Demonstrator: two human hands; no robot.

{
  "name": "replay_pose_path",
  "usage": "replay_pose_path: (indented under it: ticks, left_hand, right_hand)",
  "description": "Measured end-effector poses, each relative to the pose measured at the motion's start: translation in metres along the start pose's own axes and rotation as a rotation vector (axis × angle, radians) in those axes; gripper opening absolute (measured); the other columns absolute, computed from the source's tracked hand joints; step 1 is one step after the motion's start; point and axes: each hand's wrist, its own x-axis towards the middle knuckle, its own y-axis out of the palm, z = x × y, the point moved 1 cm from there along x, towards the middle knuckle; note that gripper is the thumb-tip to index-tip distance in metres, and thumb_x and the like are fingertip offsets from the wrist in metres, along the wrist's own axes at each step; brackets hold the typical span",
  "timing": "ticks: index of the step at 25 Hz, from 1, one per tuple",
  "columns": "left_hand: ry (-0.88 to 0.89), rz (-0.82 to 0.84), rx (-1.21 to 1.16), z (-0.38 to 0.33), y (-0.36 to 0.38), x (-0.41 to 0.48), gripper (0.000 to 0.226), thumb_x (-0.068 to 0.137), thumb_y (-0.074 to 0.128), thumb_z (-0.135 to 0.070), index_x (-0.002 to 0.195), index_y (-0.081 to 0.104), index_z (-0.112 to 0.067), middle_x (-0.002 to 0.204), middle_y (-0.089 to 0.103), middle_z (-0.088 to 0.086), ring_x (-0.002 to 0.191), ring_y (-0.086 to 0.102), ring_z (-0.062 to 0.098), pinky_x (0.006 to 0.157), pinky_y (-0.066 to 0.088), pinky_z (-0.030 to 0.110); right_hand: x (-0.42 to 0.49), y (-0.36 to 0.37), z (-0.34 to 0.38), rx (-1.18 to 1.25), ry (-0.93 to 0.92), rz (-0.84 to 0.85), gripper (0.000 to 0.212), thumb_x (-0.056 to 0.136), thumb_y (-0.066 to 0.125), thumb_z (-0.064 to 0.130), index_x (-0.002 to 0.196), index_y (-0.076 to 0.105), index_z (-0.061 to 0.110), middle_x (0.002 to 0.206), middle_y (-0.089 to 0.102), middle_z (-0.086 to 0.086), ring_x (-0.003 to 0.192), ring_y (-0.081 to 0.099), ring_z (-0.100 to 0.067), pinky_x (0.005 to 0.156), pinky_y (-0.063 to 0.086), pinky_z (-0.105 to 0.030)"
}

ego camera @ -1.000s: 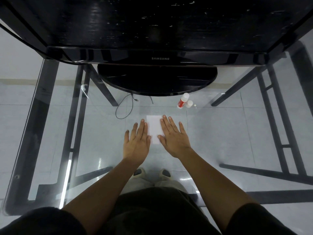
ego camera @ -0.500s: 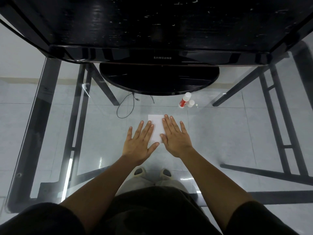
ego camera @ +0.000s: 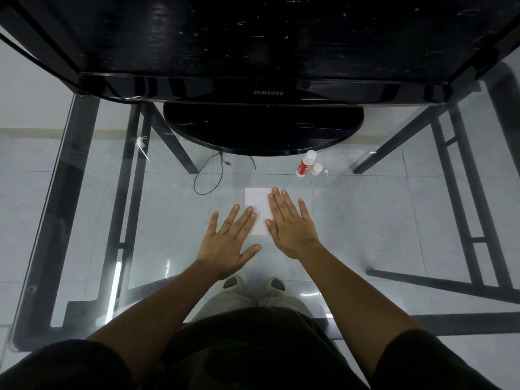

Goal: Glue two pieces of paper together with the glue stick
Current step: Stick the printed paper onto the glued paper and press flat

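A small white paper [ego camera: 256, 205] lies flat on the glass table [ego camera: 365, 226]. My right hand [ego camera: 291, 222] lies flat with straight fingers on the paper's right part, covering its right edge. My left hand [ego camera: 229, 239] is spread flat, its fingertips touching the paper's lower left edge. I cannot tell whether it is one sheet or two stacked. The glue stick [ego camera: 305, 164], red with a white top end, lies beyond the paper to the right, its white cap [ego camera: 317, 168] beside it.
A black Samsung monitor [ego camera: 267, 92] on a round stand [ego camera: 263, 130] fills the far side of the table. A thin black cable [ego camera: 208, 175] loops left of the paper. Black table legs and my shoes show through the glass.
My left hand has slid down and to the left, off most of the paper, with fingers spreading. My right hand has stayed pressed on the paper.
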Motion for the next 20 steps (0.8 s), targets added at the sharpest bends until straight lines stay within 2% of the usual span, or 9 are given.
replay_pose_path:
  ticks: [4, 10, 16, 20]
  left_hand:
    - [0.124, 0.019, 0.069, 0.006, 0.002, -0.004, 0.066, 0.083, -0.007, -0.069, 0.136, -0.027, -0.035, 0.15, -0.018, -0.011, 0.136, -0.027, 0.018, 0.103, -0.026, 0.05]
    - [-0.057, -0.001, -0.041, 0.001, 0.004, -0.008, 0.066, 0.08, -0.011, -0.069, 0.131, -0.038, -0.035, 0.145, -0.031, -0.014, 0.136, -0.03, 0.017, 0.101, -0.03, 0.044]
    - [0.085, 0.011, 0.038, 0.002, 0.003, -0.005, 0.064, 0.083, -0.008, -0.068, 0.135, -0.03, -0.037, 0.149, -0.02, -0.014, 0.137, -0.027, 0.018, 0.101, -0.028, 0.051]
    - [-0.098, -0.033, -0.044, 0.006, -0.005, 0.011, 0.061, 0.082, -0.012, -0.065, 0.132, -0.035, -0.038, 0.145, -0.027, -0.016, 0.137, -0.028, 0.017, 0.104, -0.024, 0.049]
  right_hand:
    - [0.0, -0.002, 0.0, 0.001, -0.006, 0.006, 0.065, 0.094, 0.009, 0.051, 0.148, -0.009, 0.019, 0.159, -0.01, -0.002, 0.146, -0.01, -0.022, 0.112, -0.014, -0.04]
    - [0.0, -0.001, -0.001, 0.021, -0.005, 0.004, 0.064, 0.095, 0.01, 0.05, 0.148, -0.009, 0.019, 0.159, -0.01, -0.002, 0.146, -0.01, -0.022, 0.112, -0.013, -0.04]
    - [-0.001, -0.001, -0.001, 0.013, -0.007, 0.007, 0.064, 0.095, 0.011, 0.05, 0.148, -0.009, 0.019, 0.159, -0.01, -0.002, 0.146, -0.01, -0.022, 0.112, -0.014, -0.041]
    - [-0.001, -0.002, 0.0, 0.013, -0.007, 0.009, 0.064, 0.095, 0.011, 0.049, 0.148, -0.009, 0.019, 0.159, -0.01, -0.002, 0.146, -0.01, -0.022, 0.112, -0.014, -0.04]
